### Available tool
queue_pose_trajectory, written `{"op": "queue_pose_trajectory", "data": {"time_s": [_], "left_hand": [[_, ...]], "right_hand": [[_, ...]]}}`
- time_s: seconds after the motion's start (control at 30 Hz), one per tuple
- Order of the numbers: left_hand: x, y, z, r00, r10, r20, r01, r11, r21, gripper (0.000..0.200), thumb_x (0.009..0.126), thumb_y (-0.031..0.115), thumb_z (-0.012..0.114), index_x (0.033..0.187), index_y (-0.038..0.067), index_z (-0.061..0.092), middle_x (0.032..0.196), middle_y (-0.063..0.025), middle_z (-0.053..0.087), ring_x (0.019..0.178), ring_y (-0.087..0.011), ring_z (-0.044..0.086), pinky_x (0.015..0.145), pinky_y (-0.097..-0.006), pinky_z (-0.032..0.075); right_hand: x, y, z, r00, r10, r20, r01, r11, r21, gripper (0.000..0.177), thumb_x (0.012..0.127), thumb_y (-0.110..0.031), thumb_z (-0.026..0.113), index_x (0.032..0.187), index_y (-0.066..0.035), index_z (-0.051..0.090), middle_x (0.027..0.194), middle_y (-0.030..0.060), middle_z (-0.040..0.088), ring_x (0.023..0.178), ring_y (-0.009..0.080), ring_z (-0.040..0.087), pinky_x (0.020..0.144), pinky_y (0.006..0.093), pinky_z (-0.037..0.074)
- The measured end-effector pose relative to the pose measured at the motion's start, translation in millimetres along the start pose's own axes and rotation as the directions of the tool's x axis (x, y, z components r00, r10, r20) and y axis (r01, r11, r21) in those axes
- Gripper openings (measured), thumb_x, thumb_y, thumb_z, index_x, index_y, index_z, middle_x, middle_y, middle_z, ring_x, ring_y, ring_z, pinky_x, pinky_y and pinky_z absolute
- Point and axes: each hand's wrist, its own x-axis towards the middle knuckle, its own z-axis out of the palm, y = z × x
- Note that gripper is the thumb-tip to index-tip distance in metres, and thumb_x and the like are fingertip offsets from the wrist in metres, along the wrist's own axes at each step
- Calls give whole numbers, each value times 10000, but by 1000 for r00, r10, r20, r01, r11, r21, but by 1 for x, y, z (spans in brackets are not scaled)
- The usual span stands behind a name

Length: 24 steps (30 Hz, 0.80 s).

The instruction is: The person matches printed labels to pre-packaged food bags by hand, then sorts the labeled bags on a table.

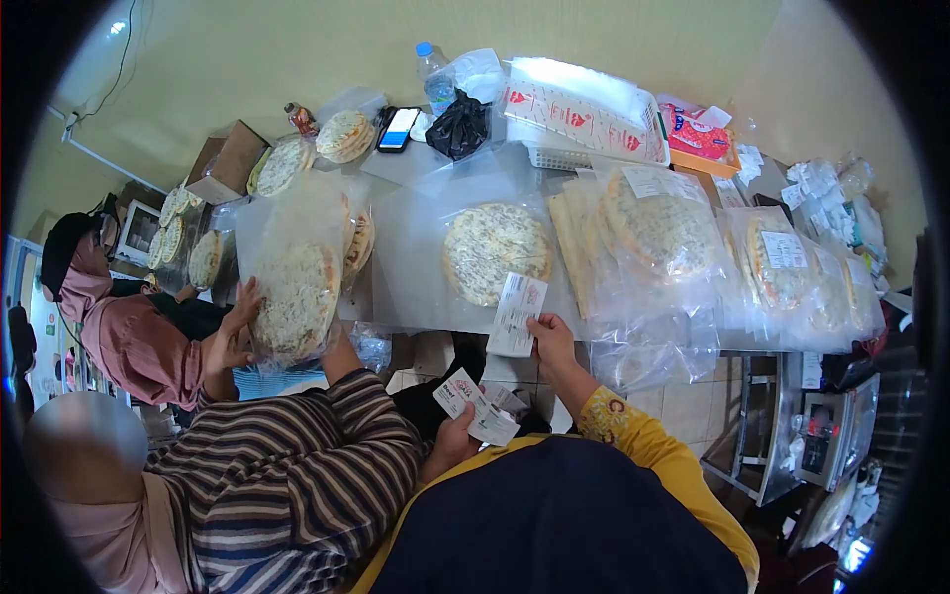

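Near the table's front edge, my right hand [554, 346] pinches a white printed label [517, 315] between thumb and fingers. The label overlaps the lower right edge of a round pizza [497, 247] topped with pale shreds, which lies flat in a transparent bag. Lower down, close to my body, my left hand [453, 442] grips several similar printed labels [477, 408], fanned slightly. To the right of the pizza, bagged pizzas [658, 223] are piled up, the top one bearing a label.
At my left, a person in a striped top holds a bagged pizza [292, 287]. Another person sits beyond. A white basket [648, 109], black plastic bag [458, 127], phone [399, 130] and water bottle [432, 74] line the back. More labelled bags [787, 252] lie right.
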Motion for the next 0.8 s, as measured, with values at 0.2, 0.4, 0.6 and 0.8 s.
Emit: {"op": "queue_pose_trajectory", "data": {"time_s": [0.2,0.4,0.6,0.8], "left_hand": [[0,1,-3,1000,-15,-25,15,1000,-10,401,957,184,338,1316,5,339,1289,-132,424,1173,-280,427,1013,-427,318],[7,-1,-20,998,-67,3,67,998,3,400,957,178,343,1319,9,334,1302,-116,419,1175,-275,429,1023,-421,311],[3,4,-23,999,-41,-17,41,999,2,401,957,182,341,1319,7,335,1314,-121,406,1186,-280,420,1026,-423,308],[-6,13,-8,996,-34,-77,34,999,-3,414,956,201,343,1319,3,335,1311,-128,407,1175,-294,424,1018,-442,309]], "right_hand": [[19,1,45,983,-148,-105,177,909,378,134,838,-116,603,907,-74,496,756,56,580,542,160,555,500,272,472],[38,1,73,990,-26,-136,76,924,376,207,811,-85,630,963,-61,491,777,56,574,560,173,557,524,285,481],[34,-13,78,980,-5,-198,84,914,396,215,809,-68,623,969,-22,488,841,84,584,662,213,610,558,287,512],[71,-2,87,990,-51,-134,116,831,543,253,832,-46,556,1056,5,448,1014,124,560,833,267,633,668,317,556]]}}
